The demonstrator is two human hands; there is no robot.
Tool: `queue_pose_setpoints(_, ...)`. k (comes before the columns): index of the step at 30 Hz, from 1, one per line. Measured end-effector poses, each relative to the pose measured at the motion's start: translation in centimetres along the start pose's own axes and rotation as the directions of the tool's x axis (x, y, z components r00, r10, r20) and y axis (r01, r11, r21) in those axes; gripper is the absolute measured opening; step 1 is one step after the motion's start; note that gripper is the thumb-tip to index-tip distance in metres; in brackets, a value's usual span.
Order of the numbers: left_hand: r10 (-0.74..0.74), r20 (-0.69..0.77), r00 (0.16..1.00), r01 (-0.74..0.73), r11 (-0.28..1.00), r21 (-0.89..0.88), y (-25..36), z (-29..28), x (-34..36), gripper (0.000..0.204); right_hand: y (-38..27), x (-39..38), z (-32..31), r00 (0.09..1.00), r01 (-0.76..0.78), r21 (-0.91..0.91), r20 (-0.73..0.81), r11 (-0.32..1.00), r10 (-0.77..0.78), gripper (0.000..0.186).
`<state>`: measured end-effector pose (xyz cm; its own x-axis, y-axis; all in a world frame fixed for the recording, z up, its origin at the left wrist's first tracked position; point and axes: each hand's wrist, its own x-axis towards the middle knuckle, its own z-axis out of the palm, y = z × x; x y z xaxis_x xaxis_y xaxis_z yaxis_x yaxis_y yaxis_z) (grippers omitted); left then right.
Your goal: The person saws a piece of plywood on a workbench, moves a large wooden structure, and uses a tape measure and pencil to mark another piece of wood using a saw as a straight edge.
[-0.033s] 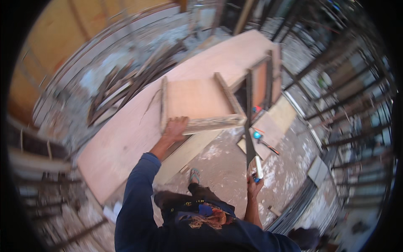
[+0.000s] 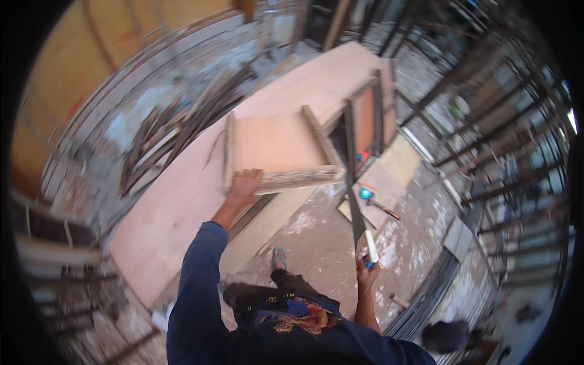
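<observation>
The right hand (image 2: 367, 267) is wrapped tight around the handle of one saw (image 2: 357, 214). That arm is bent low, on the near right side of the box, and the saw's blade points away, up to the box's right corner. I cannot tell if the blade touches it. The left arm reaches out long, and the left hand (image 2: 244, 185) holds the near rim of the one box (image 2: 298, 180), at its left end, with its fingers bent over the top. The box is flat and made of wood, and it sits on one big pink board (image 2: 155, 234). Right of the box is one wood frame (image 2: 351, 131) with an orange panel. Nearer than that frame, right of the box, are one round blue thing (image 2: 365, 193) and one black and orange handle (image 2: 386, 211). One pile of dark sticks (image 2: 201, 125) lies left of the box. One foot (image 2: 279, 258) in a sandal is on the box's near side.
</observation>
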<state>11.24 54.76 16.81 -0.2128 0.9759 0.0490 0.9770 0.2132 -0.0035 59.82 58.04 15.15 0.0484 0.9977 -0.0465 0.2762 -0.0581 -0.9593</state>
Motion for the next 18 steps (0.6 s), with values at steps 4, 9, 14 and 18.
queue_pose_setpoints(4, -0.088, -0.033, 0.996, 0.088, 0.996, -0.019, -6.6, 6.8, 5.1, 0.09, 3.2, -5.9, -7.9, 0.998, -0.037, -0.286, -0.064, 0.957, 0.02, 0.038)
queue_pose_setpoints(9, -0.076, 0.003, 0.997, 0.072, 0.958, 0.278, -11.6, 11.4, 5.3, 0.071, 6.1, -18.1, -11.8, 0.919, -0.264, -0.326, -0.371, 0.908, 0.134, 0.032)
queue_pose_setpoints(14, -0.323, -0.192, 0.927, 0.351, 0.927, 0.131, -16.3, 10.0, 3.6, 0.046, 11.3, -26.3, -9.3, 0.802, -0.403, -0.185, -0.543, 0.896, 0.249, 0.01)
queue_pose_setpoints(18, -0.148, -0.167, 0.975, 0.157, 0.987, 0.041, -12.8, 6.5, 1.2, 0.051, 19.8, -33.9, -10.3, 0.64, -0.44, 0.042, -0.687, 0.897, 0.346, 0.008)
